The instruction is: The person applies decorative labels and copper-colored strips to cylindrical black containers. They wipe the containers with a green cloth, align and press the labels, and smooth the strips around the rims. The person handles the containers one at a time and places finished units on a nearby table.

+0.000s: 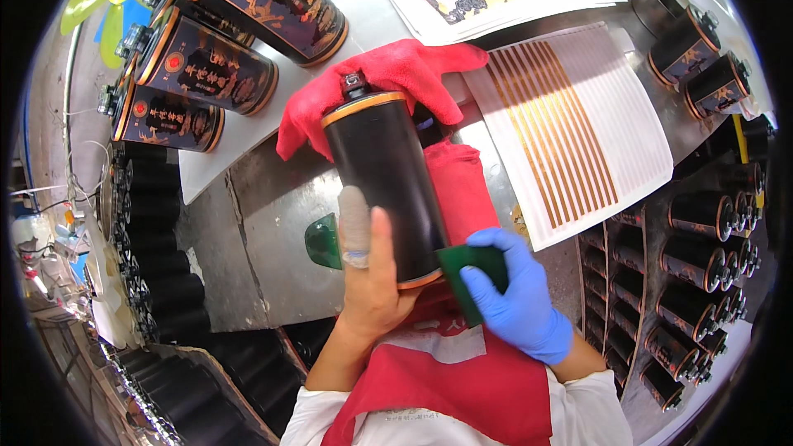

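Glossy black cylindrical canister (384, 186) with copper rims, lying on red cloth (388, 74) mid steel surface (273, 223), bare left hand (372, 272) wrapped around its base, blue-gloved right hand (516, 293) pinching green scraper (471, 268) against its lower rim.

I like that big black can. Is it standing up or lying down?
Lying down: the black can rests on its side on the red cloth.

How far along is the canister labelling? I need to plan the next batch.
Done: three decorated black canisters lie at upper left. In hand: the left hand steadies a plain black canister with copper rims while the blue-gloved right hand presses a green squeegee card to it. Left: copper strips remain on the white sheet; racks of canisters wait at right.
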Available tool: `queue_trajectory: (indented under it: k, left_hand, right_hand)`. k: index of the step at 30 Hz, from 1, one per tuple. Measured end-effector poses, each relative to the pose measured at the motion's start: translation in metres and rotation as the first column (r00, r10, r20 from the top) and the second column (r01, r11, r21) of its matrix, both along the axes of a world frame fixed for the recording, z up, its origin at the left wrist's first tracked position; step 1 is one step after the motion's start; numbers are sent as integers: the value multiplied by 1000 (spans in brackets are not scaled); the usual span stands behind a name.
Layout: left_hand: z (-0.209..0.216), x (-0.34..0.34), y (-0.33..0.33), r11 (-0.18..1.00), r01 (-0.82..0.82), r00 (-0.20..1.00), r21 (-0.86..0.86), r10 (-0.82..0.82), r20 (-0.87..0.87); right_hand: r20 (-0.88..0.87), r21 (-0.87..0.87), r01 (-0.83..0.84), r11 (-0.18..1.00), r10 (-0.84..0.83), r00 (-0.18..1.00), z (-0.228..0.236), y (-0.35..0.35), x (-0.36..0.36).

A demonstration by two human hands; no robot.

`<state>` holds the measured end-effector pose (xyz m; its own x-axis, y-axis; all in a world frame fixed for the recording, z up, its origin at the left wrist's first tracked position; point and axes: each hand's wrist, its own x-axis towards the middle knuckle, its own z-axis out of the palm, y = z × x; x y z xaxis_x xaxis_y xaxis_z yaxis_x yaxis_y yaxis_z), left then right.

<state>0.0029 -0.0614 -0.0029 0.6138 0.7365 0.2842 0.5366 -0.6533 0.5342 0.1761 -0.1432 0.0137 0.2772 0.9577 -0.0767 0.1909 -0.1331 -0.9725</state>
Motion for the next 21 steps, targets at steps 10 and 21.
queue_trajectory:
  k: [10,21]
  left_hand:
    - [-1,-3,-3,988,-13,977,-152,45,209]
    - [-40,-18,6,962,139,926,-236,-41,375]
  right_hand:
    - [-40,-28,142,989,-144,989,-2,-2,7]
    - [-85,-124,31,992,-42,996,-28,4,10]
